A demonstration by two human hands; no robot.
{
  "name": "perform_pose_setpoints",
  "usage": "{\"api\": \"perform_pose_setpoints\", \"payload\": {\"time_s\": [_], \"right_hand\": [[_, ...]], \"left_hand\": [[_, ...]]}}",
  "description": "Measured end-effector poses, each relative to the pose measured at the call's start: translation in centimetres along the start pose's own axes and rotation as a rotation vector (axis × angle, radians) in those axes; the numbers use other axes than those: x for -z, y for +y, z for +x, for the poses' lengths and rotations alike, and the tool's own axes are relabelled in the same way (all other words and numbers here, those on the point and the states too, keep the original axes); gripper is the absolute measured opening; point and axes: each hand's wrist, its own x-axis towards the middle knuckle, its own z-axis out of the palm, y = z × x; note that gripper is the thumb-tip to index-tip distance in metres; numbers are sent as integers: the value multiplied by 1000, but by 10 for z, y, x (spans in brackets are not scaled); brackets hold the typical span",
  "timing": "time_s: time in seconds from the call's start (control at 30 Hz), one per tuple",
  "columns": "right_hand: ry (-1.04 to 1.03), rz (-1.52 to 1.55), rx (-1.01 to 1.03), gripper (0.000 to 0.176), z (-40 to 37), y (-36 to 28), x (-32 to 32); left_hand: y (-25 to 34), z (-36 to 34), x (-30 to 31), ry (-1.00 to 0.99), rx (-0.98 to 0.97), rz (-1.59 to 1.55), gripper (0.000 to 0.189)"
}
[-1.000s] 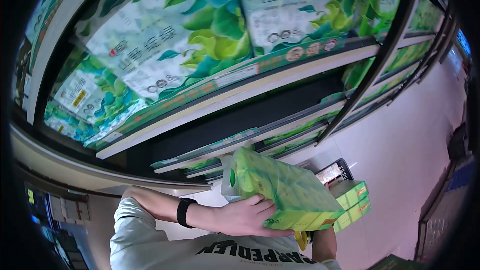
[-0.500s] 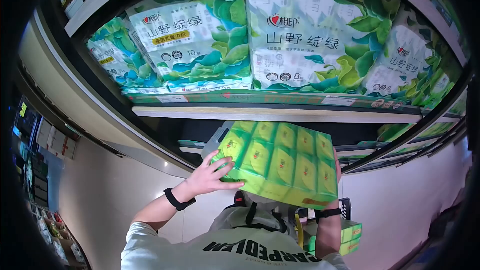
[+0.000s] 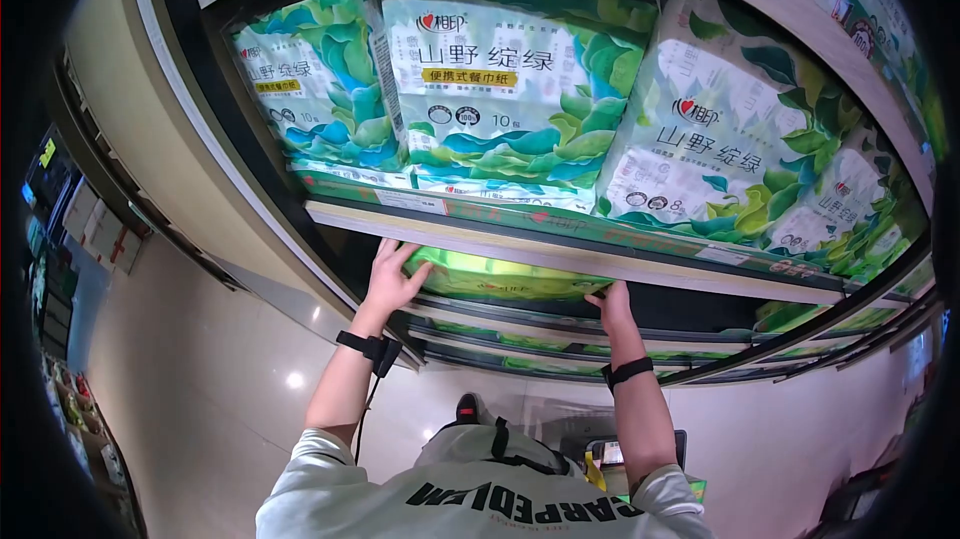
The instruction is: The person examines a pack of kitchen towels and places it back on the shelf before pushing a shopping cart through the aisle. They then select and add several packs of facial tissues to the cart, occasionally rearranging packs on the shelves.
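A green, film-wrapped multipack of tissues is partly inside the lower shelf bay, its back portion hidden under the shelf board above. My left hand grips its left end, thumb on the near face and fingertips beside the board's edge. At the opposite end, my right hand presses against the near right corner with thumb and fingers. Both wrists wear black bands.
The shelf board runs just above both hands. On it stand large white-and-green tissue packs. More shelf levels lie below. A basket is beside my body, partly hidden by my right arm.
The multipack has moved forward from in front of my body into the lower shelf bay, both hands going with it. The view has shifted left along the shelves.
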Motion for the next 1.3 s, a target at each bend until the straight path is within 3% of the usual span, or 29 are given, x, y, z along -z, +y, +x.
{"api": "perform_pose_setpoints", "payload": {"time_s": [0.07,0.13,0.3,0.4,0.47,0.53,0.6,0.67,0.7,0.8,0.93,1.0,1.07,1.1,1.13,1.2,1.27,1.3], "right_hand": [[-17,-154,-15,50,6,-1,-10],[-25,-251,-8,50,12,-3,-25],[-68,-403,30,49,34,21,-45],[-148,-484,10,50,34,35,-75],[-223,-552,-59,50,29,35,-100],[-193,-724,170,47,62,81,-104],[-201,-663,141,44,62,82,-107],[-245,-366,-146,41,7,18,-107],[-248,-320,-159,42,-9,11,-100],[-194,-118,-128,42,-62,17,-61],[247,10,42,20,-117,85,46],[368,-54,93,18,-145,141,128],[595,-619,-88,23,-196,175,187],[555,-844,-222,34,-229,155,193],[553,-846,-410,49,-252,173,214],[316,-1032,-596,63,-300,186,244],[402,-949,-760,65,-338,202,261],[492,-921,-775,64,-353,211,270]], "left_hand": [[-14,-9,-7,116,66,35,49],[-14,-17,-16,171,245,-244,51],[-3,-29,-17,396,270,56,44],[0,-61,-38,315,591,-479,37],[-9,-96,-74,101,675,-691,32],[-6,-124,-103,-234,781,-574,34],[4,-147,-121,-428,738,-619,38],[6,-167,-136,-603,762,-651,41],[5,-174,-139,-700,774,-665,42],[-1,-175,-133,-869,781,-623,44],[-33,-195,-141,-514,934,-613,42],[-29,-191,-140,-504,905,-494,34],[-40,-212,-151,-599,862,-610,34],[-47,-230,-159,-689,925,-608,34],[-57,-252,-167,-810,964,-531,37],[-65,-290,-166,-1080,953,-343,48],[-49,-317,-153,-1233,1114,-290,50],[-32,-318,-136,-1324,1093,-214,48]]}}
